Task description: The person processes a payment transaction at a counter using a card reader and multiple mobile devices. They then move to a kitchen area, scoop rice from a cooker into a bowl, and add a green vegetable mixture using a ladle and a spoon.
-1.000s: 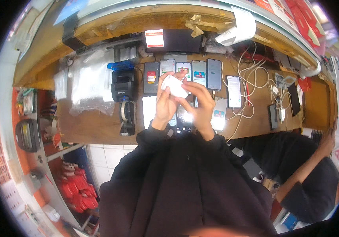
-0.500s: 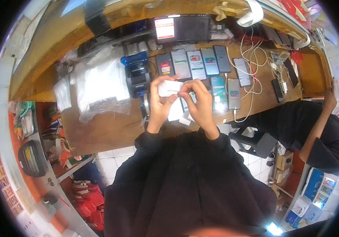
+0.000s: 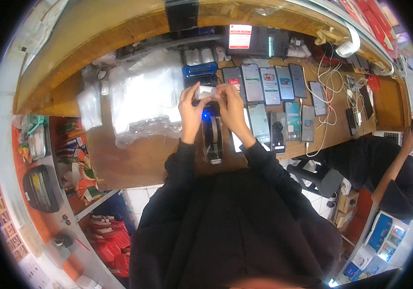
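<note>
Both hands hold one small white packet (image 3: 205,91) up over the wooden counter (image 3: 119,159). The left hand (image 3: 189,113) pinches its left end, the right hand (image 3: 230,106) its right (phones (image 3: 269,84) lie just right).

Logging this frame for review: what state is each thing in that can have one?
Small white packet: held up between both hands, off the desk.
Left hand: gripping the packet's left end.
Right hand: fingers pinching its right end.
Phones: lying flat in rows, most screens lit.
Clear plastic bags: piled flat on the desk.
White cables: loose, tangled among the phones.
</note>
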`<state>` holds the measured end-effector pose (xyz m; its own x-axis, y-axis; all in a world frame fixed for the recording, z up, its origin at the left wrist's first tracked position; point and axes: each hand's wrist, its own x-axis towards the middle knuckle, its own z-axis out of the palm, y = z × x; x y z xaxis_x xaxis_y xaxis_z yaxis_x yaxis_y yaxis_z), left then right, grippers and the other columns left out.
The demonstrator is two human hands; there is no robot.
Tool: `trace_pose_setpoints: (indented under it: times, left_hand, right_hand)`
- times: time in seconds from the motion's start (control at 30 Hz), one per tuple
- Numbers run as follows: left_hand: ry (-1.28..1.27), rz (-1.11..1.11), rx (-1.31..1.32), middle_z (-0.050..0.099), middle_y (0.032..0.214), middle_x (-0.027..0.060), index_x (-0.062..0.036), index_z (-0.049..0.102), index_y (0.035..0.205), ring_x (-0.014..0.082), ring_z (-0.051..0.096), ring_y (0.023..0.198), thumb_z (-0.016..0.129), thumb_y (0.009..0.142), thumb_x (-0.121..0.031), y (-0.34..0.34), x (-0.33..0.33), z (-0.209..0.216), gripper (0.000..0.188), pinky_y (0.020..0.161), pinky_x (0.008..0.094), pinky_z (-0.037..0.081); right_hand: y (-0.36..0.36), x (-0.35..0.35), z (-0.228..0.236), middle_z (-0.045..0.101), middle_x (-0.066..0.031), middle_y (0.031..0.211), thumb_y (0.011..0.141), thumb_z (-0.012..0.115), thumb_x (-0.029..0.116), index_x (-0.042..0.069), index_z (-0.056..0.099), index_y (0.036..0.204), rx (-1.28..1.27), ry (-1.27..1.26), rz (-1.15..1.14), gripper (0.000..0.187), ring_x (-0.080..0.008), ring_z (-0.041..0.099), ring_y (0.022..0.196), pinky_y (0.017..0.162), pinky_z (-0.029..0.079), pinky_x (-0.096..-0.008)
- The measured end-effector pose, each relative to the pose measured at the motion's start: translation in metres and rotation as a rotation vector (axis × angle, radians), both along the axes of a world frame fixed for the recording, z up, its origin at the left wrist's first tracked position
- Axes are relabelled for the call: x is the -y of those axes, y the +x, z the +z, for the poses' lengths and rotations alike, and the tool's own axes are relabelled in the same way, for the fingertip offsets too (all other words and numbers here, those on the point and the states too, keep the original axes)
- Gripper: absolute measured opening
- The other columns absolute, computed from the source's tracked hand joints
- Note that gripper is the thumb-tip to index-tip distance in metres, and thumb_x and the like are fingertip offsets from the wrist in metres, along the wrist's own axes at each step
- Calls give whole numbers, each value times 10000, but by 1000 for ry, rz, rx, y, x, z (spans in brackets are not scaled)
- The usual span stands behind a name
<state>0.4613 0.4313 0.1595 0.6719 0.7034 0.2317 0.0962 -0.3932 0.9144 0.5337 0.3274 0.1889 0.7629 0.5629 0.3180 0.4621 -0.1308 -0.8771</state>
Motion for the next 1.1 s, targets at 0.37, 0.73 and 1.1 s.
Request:
trace_pose_setpoints:
  times: [0.37, 0.73, 1.1]
  left_hand:
    - [128, 49, -247, 604, 782, 154, -34, 606, 1012, 249, 548, 724, 736, 595, -137, 30, -47, -53, 450, 647, 328, 445]
    - [421, -35, -186, 573, 836, 67, -32, 597, 806, 244, 523, 813, 628, 675, -71, 34, -52, -53, 140, 696, 349, 409]
    - [420, -27, -139, 572, 817, 72, -26, 575, 775, 263, 531, 760, 594, 712, -67, 40, -48, -55, 77, 655, 353, 434]
  right_hand:
    - [43, -50, -68, 554, -154, 781, 707, 577, -33, -13, 521, 790, 86, -139, -87, 103, -321, 566, 711, 604, 442, -360]
    - [45, -56, -78, 559, -155, 773, 686, 605, -26, -6, 537, 784, 94, -203, -65, 121, -347, 560, 715, 598, 439, -375]
    - [56, -62, -87, 641, -105, 845, 758, 631, 68, -24, 607, 940, -398, 90, -202, 205, -125, 610, 742, 656, 466, -226]
